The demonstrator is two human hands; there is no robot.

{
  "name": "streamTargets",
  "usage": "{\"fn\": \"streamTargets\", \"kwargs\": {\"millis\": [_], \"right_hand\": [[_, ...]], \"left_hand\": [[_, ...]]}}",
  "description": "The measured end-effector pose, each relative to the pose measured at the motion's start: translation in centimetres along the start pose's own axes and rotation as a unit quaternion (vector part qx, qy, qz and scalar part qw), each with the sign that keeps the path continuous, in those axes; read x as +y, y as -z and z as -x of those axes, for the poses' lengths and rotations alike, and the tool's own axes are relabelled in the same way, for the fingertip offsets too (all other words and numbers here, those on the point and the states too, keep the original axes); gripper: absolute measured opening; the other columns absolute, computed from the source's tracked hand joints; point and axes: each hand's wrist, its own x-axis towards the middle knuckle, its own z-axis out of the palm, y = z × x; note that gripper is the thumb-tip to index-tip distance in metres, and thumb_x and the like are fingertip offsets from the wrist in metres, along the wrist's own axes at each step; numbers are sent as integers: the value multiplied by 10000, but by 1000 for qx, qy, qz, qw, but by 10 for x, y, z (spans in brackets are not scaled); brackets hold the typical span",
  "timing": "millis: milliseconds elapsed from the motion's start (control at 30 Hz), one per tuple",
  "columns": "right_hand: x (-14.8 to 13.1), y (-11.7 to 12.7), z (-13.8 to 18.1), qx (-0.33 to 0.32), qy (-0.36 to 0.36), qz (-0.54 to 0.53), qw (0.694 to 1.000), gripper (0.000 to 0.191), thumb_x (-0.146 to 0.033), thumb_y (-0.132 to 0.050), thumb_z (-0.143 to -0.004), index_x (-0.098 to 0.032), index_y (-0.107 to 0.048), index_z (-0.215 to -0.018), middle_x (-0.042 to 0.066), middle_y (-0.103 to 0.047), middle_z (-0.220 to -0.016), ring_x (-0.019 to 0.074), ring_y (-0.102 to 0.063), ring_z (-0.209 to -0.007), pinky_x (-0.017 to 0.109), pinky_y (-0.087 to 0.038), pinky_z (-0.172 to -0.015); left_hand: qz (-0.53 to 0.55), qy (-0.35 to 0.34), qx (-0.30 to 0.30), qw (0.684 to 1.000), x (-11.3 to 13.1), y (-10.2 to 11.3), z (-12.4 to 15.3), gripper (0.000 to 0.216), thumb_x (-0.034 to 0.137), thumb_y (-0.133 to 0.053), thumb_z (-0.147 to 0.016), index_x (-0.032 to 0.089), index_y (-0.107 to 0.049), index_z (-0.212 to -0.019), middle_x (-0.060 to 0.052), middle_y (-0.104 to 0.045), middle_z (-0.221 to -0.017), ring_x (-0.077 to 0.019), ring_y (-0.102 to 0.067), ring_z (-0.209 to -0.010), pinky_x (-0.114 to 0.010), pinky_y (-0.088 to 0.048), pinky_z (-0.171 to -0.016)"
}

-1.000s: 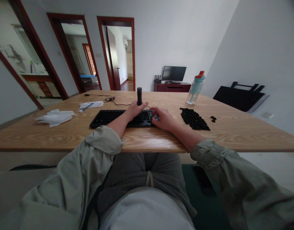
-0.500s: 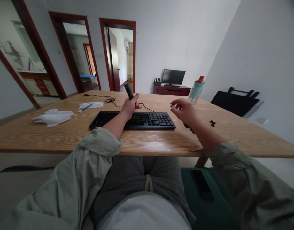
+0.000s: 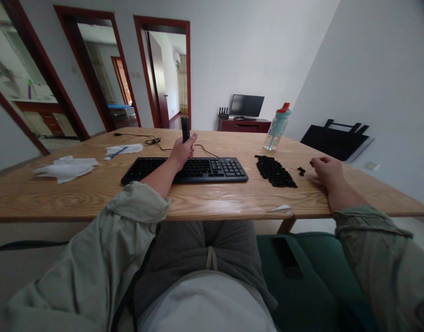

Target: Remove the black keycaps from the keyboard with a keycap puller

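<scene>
Glossy wood-grain table [image 3: 212,199], matt plastic keyboard [image 3: 215,169], crumpled paper tissue [image 3: 67,168], wrinkled cloth sleeve [image 3: 129,214]

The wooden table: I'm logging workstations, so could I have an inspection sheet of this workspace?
Surface: light wood-grain tabletop; pale sliver at front edge, chip or scrap unclear.
Job's things: black plastic keyboard; flat patch of black pieces; small black cluster.
Clutter: two crumpled white sheets, blue stick, clear bottle with teal-and-red top.
Hands: left hand grips upright black cylindrical tool; right hand pinches small dark piece.
Cables: thin black cable, partly coiled.
Surroundings: black monitor on dark-red cabinet.
</scene>
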Motion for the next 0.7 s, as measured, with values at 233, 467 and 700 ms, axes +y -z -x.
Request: {"fn": "streamTargets", "kwargs": {"millis": [233,467,700], "right_hand": [[-4,-9,-2,-68,34,23,997,213,-345,-584,-824,-171,-643,-930,124,-661,-832,155,-525,-618,332,-405,-632],[4,-19,-15,-94,76,92,988,194,-358,-671,-796,-192,-660,-895,120,-694,-931,218,-605,-768,340,-437,-701],[-4,-15,-9,-121,87,160,976,250,-374,-619,-840,-170,-714,-949,116,-701,-878,223,-605,-781,332,-415,-716]], "left_hand": [[-24,-8,13,1000,1,0,0,465,527,-610,-847,212,-359,-616,84,-328,-428,-57,-314,-348,-215,-290,-382],[-32,-13,-1,999,1,0,1,412,459,-595,-870,210,-364,-638,84,-344,-450,-55,-320,-359,-216,-292,-391],[-62,-14,-3,998,0,1,1,386,449,-596,-872,203,-394,-653,72,-383,-470,-59,-349,-379,-215,-296,-401]]}}
